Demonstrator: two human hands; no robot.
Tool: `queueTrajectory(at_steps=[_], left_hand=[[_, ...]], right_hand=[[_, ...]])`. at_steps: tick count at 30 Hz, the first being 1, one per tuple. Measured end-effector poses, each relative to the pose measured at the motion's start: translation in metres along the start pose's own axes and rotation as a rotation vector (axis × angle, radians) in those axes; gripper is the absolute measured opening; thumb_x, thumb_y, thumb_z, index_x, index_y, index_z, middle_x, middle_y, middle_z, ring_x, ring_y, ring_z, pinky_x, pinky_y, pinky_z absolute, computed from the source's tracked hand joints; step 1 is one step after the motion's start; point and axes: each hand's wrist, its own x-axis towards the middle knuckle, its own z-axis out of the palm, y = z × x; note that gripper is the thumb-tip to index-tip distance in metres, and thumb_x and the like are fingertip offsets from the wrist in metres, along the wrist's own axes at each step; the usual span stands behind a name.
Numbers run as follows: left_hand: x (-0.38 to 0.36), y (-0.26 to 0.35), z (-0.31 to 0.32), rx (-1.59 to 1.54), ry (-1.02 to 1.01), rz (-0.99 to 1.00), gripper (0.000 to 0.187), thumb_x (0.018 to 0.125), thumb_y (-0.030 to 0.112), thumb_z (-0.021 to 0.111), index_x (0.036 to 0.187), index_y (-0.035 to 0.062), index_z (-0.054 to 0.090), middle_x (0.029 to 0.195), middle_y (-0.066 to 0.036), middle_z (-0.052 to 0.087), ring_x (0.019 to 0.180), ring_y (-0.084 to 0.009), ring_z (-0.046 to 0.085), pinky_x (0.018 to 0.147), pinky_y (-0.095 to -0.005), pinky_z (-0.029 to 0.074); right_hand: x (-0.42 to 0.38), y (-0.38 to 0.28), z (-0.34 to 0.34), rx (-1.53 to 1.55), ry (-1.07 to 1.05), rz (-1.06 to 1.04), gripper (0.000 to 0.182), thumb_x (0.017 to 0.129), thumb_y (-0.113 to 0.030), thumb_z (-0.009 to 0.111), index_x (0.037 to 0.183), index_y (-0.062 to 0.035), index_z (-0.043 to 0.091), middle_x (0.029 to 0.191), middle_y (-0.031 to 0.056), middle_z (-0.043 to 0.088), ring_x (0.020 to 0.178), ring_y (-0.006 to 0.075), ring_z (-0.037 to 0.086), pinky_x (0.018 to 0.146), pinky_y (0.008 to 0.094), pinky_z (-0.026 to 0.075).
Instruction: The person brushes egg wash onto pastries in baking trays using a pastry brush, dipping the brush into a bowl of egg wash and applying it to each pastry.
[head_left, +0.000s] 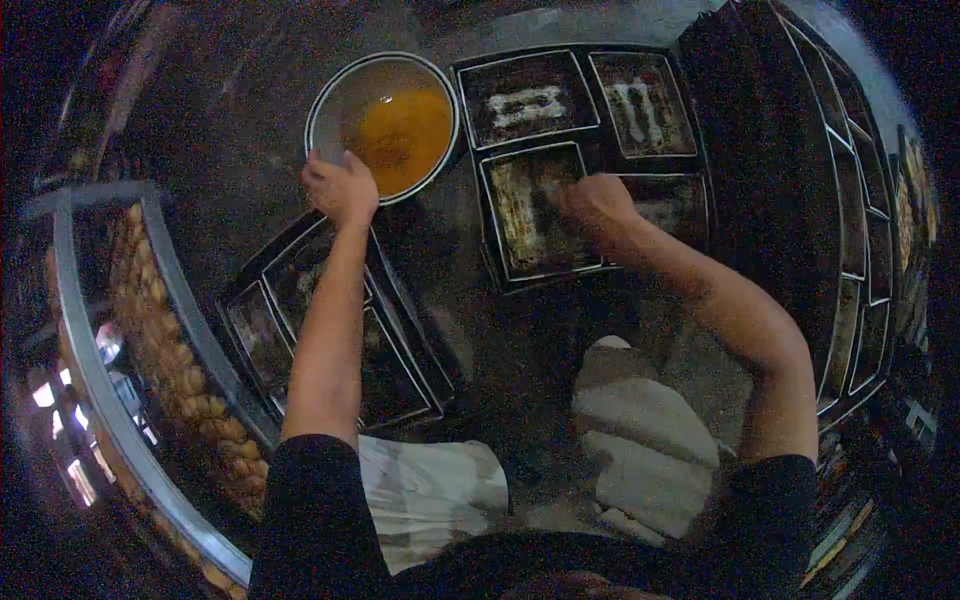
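A round metal bowl point(405, 125) with yellow-orange liquid sits at the upper middle. My left hand point(342, 188) is at its lower left rim, fingers apart on the edge. Right of the bowl lies a set of joined rectangular dark metal pans point(530, 215). Two upper pans bear whitish smears. My right hand point(600, 203) is over the lower pans, between the left and right one, its fingers curled and blurred. Whatever it holds, if anything, cannot be made out.
Another set of joined pans point(400, 365) lies below the bowl. A glass-sided case with a metal frame point(185, 270) holds brown baked pieces point(170, 325) at left. Stacked pan sets point(845, 205) stand at right. Light cloth point(645, 440) covers my legs.
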Motion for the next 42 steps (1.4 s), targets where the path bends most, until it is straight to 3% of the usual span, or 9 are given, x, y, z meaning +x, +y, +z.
queueTrajectory(at_steps=[3, 6, 9, 12, 13, 22, 29, 38, 42], left_hand=[[-0.001, 0.003, -0.003, 0.055, -0.036, -0.027, 0.053, 0.08, 0.028, 0.055, 0.12, 0.0011, 0.033, 0.117, -0.023, 0.042, 0.109, -0.0373, 0.043, 0.091, -0.0467, 0.034], [0.001, 0.005, -0.003, 0.039, -0.058, -0.081, 0.053, 0.08, 0.028, 0.055, 0.12, 0.0022, 0.034, 0.117, -0.022, 0.043, 0.11, -0.0365, 0.042, 0.091, -0.0463, 0.034], [0.0, 0.005, 0.001, 0.05, -0.051, -0.097, 0.052, 0.08, 0.028, 0.055, 0.12, 0.0027, 0.034, 0.116, -0.022, 0.043, 0.11, -0.0356, 0.042, 0.091, -0.0462, 0.034], [-0.001, 0.002, 0.003, 0.062, -0.014, -0.032, 0.052, 0.08, 0.028, 0.056, 0.12, 0.003, 0.034, 0.116, -0.021, 0.043, 0.109, -0.0358, 0.042, 0.091, -0.046, 0.035], [-0.001, 0.004, 0.004, 0.067, -0.022, -0.066, 0.053, 0.079, 0.028, 0.056, 0.12, 0.0028, 0.034, 0.116, -0.021, 0.043, 0.108, -0.0359, 0.043, 0.09, -0.0461, 0.035], [0.001, 0.004, 0.001, 0.065, -0.021, -0.079, 0.052, 0.079, 0.029, 0.057, 0.12, 0.0035, 0.036, 0.116, -0.021, 0.044, 0.105, -0.0374, 0.046, 0.089, -0.0463, 0.036], [0.001, 0.005, 0.001, 0.028, -0.038, -0.133, 0.052, 0.08, 0.031, 0.056, 0.12, 0.0044, 0.036, 0.119, -0.021, 0.042, 0.105, -0.0385, 0.046, 0.089, -0.0473, 0.036], [0.0, -0.002, 0.005, 0.026, 0.017, -0.042, 0.051, 0.079, 0.027, 0.057, 0.119, 0.0025, 0.037, 0.116, -0.021, 0.043, 0.103, -0.0382, 0.047, 0.089, -0.0456, 0.036], [0.001, 0.004, 0.0, 0.02, -0.029, -0.091, 0.051, 0.079, 0.028, 0.056, 0.119, 0.0031, 0.036, 0.116, -0.022, 0.043, 0.103, -0.038, 0.047, 0.089, -0.0453, 0.037]], right_hand=[[-0.018, 0.005, 0.018, 0.1, -0.027, -0.216, 0.012, 0.077, -0.016, 0.057, 0.081, -0.0089, 0.066, 0.078, 0.0123, 0.064, 0.072, 0.0282, 0.063, 0.062, 0.038, 0.051], [-0.011, 0.009, 0.013, -0.115, -0.321, -0.254, 0.012, 0.075, -0.017, 0.059, 0.078, -0.0073, 0.066, 0.078, 0.0133, 0.063, 0.072, 0.0287, 0.063, 0.062, 0.0386, 0.051], [0.014, 0.032, 0.025, 0.058, 0.055, -0.029, 0.013, 0.072, -0.019, 0.062, 0.078, -0.0077, 0.066, 0.075, 0.0128, 0.063, 0.071, 0.0283, 0.063, 0.061, 0.0387, 0.051], [0.032, 0.045, 0.014, 0.081, 0.174, -0.032, 0.023, 0.076, -0.028, 0.056, 0.077, -0.0074, 0.066, 0.078, 0.0158, 0.064, 0.074, 0.0326, 0.063, 0.065, 0.0442, 0.052], [0.036, 0.038, 0.016, 0.121, 0.298, 0.056, 0.013, 0.073, -0.019, 0.059, 0.074, -0.0074, 0.066, 0.07, 0.0122, 0.063, 0.068, 0.0284, 0.064, 0.061, 0.0393, 0.051], [0.001, -0.013, 0.039, 0.187, -0.043, -0.233, 0.012, 0.073, -0.015, 0.056, 0.073, -0.0072, 0.066, 0.071, 0.0132, 0.063, 0.07, 0.0311, 0.063, 0.061, 0.0421, 0.051], [0.055, 0.012, 0.021, 0.292, 0.239, 0.044, 0.025, 0.077, -0.025, 0.06, 0.081, -0.0016, 0.064, 0.074, 0.0184, 0.062, 0.071, 0.0343, 0.062, 0.063, 0.0436, 0.051], [0.032, 0.008, 0.036, 0.425, -0.029, -0.115, 0.02, 0.077, -0.021, 0.059, 0.076, -0.0012, 0.064, 0.076, 0.0175, 0.063, 0.072, 0.0342, 0.062, 0.065, 0.0432, 0.051], [0.034, 0.02, 0.074, 0.155, -0.171, -0.19, 0.019, 0.075, -0.022, 0.059, 0.073, -0.0036, 0.065, 0.074, 0.0159, 0.063, 0.072, 0.0329, 0.063, 0.064, 0.0426, 0.051]])
